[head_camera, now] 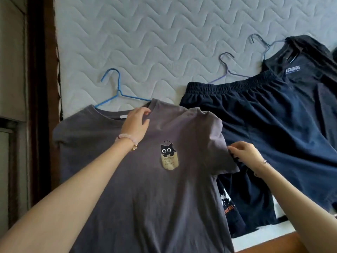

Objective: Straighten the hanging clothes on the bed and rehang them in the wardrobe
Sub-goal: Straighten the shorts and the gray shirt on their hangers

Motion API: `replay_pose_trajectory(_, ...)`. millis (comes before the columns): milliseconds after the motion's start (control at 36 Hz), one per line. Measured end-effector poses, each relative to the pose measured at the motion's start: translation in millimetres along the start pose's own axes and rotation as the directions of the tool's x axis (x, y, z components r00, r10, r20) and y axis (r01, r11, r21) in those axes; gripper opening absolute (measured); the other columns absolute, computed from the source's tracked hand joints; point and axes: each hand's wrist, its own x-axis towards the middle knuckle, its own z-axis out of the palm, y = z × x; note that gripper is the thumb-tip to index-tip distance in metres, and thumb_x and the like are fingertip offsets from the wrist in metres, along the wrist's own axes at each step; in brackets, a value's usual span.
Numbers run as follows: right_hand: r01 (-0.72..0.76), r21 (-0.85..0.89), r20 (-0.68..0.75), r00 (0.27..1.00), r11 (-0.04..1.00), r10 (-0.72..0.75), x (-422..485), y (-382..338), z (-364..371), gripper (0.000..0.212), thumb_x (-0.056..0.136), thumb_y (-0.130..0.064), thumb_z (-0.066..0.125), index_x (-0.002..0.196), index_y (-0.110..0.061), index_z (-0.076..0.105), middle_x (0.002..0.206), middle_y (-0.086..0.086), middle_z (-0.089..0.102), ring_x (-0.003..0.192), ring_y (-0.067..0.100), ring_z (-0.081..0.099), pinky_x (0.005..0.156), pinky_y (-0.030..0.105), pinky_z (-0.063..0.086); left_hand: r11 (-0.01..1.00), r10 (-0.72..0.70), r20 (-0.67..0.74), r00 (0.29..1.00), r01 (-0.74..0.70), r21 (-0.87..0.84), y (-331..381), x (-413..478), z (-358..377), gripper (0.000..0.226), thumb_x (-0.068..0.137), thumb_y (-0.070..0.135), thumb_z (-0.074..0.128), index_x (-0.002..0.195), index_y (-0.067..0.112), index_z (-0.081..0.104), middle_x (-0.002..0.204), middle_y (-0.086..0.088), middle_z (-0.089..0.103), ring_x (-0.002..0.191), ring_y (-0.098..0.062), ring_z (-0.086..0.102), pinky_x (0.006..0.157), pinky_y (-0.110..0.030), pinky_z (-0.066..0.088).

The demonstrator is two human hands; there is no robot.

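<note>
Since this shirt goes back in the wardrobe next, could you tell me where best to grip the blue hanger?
Probably grip the blue hanger at the twisted neck just below its hook, reaching from above, past the collar. That part lies bare and flat on the mattress beyond the grey T-shirt, while the hanger's arms are mostly hidden inside the shirt.

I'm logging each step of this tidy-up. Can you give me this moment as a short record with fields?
surface: quilted mattress
front garment: grey T-shirt, cat print, on blue hanger
left hand: holds its collar
right hand: pinches its sleeve edge
beside: navy shorts on purple hanger; dark top on third hanger
</note>
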Motion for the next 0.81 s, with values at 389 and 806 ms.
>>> replay_pose_trajectory(389,-0.027,0.160,0.297,0.955,0.987,-0.022,-19,7,33,0.033,0.088,-0.033,0.061,0.091,-0.002,0.071,0.079,0.010,0.069,0.070,0.014,0.057,0.067,0.029,0.047,0.868,0.189,0.516,0.836,-0.387,0.310,132,42,101,0.045,0.090,0.052,0.042,0.102,0.015,0.064,0.111,-0.009,0.066,0.109,-0.029,0.055,0.093,-0.038,0.037)
replay_pose_trajectory(806,-0.114,0.511,0.336,0.939,0.852,-0.076,-32,15,36,0.017,0.091,-0.028,0.056,0.092,-0.013,0.050,0.092,0.009,0.060,0.083,0.020,0.063,0.067,0.038,0.059,0.982,0.135,0.562,0.816,-0.034,-0.186,111,37,67,0.015,0.079,0.004,0.066,0.088,0.014,0.060,0.089,-0.011,0.058,0.088,-0.017,0.054,0.088,-0.032,0.042)
